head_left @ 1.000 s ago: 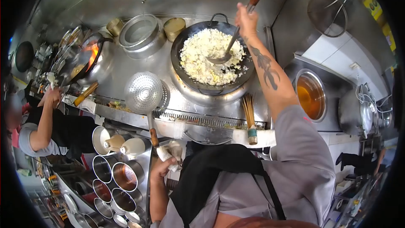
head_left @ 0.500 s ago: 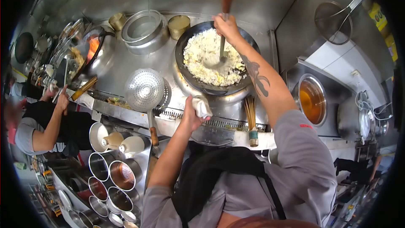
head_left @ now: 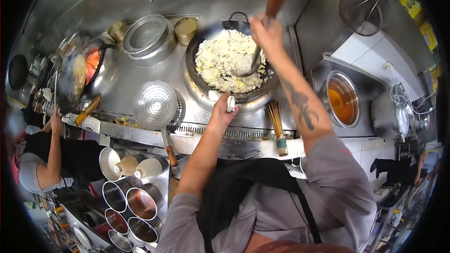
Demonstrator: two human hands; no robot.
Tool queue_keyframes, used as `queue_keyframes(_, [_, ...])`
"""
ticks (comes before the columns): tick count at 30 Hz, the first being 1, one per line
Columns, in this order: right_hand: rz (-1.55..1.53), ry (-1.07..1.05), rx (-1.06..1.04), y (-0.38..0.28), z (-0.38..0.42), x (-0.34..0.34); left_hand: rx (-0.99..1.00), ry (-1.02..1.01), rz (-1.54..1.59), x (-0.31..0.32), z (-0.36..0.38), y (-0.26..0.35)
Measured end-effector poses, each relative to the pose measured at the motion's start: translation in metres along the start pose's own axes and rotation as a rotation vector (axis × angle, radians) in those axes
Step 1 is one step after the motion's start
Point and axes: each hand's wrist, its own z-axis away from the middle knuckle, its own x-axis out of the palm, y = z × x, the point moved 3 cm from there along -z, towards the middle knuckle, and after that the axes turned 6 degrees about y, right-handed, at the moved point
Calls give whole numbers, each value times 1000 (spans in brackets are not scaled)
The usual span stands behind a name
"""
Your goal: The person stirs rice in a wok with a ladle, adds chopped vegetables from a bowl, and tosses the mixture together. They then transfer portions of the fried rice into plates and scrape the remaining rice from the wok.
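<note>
My right hand [head_left: 266, 33] is wrapped round the wooden handle of a ladle [head_left: 256, 62], whose bowl rests in the white and yellow fried rice [head_left: 216, 57]. The rice fills the middle of a black wok [head_left: 269, 85] seated on the round burner. At the wok's near rim, my left hand [head_left: 221, 111] is closed round a folded white cloth [head_left: 230, 103]. The cloth covers the spot where the near handle was visible. A loop handle stands up on the far rim.
A perforated skimmer [head_left: 154, 105] lies left of the wok, near a lidded-looking metal pot [head_left: 149, 42]. A bamboo brush [head_left: 277, 133] leans at the front edge. To the right is a bowl of orange liquid [head_left: 341, 102]. Another person [head_left: 44, 159] works a flaming wok at left.
My left hand with the cloth has moved up to the wok's near rim. The wok has shifted slightly left and tilted, and my right hand has swung the ladle to the right.
</note>
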Motion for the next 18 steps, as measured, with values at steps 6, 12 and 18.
queue_keyframes(6, [191,21,-195,107,76,-53,-92,29,10,2,-6,2])
queue_keyframes(12, [-276,-200,554,6,210,-171,-98,-40,-56,-5,-14,0])
queue_keyframes(18, [-931,-124,1071,-2,254,-136,-88,-47,-4,-3,-16,-3])
